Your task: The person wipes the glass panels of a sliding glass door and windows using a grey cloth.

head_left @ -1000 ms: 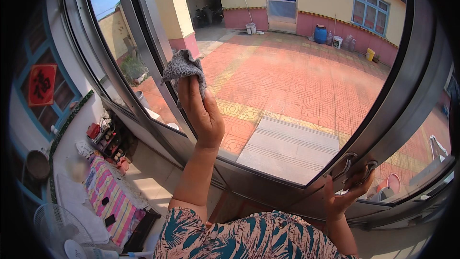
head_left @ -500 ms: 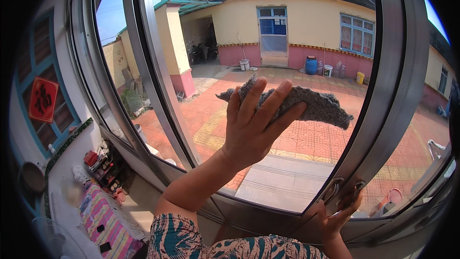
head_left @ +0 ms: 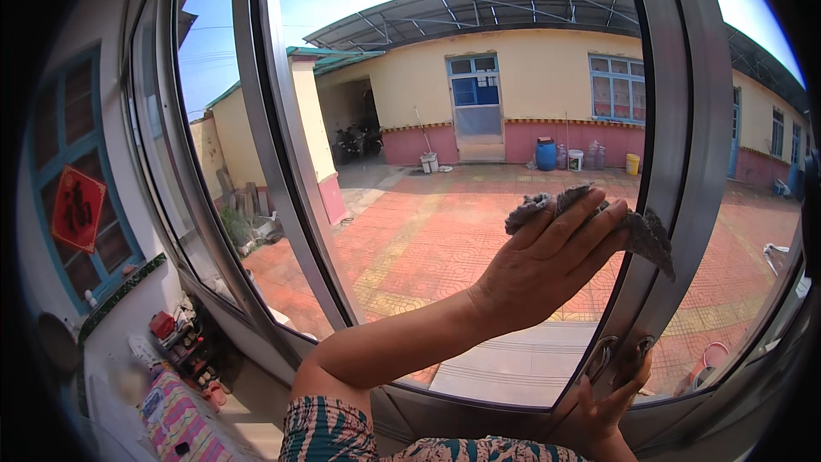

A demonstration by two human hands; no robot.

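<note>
So, starting well left of and below the grip, we see a dark rack (head_left: 184,344) loaded with shoes, a red box (head_left: 162,324) at its top. Nearer, up and left of the grip, beyond the glass, a pale bucket (head_left: 429,162) has a long stick rising at it. Now directly above the grip we've got a blue barrel (head_left: 546,155), a white bucket (head_left: 575,160), clear jugs (head_left: 599,156) and, slightly right, a yellow bucket (head_left: 632,164); we can't make out what's inside them.

And here's our left hand (head_left: 547,269), fingers close together, holding the grey cloth (head_left: 652,239) beneath them, its right flap over the metal frame (head_left: 684,137). Below and right of that grip, our right hand (head_left: 609,406) is up at the handles (head_left: 643,347); whether it's closed around one, we can't tell. Farther right sits a red basin (head_left: 715,353).

Half a second ago we had the cloth out across the middle of the pane; now it's shifted right and bunched, and our view has tilted up, bringing in more sky.
</note>
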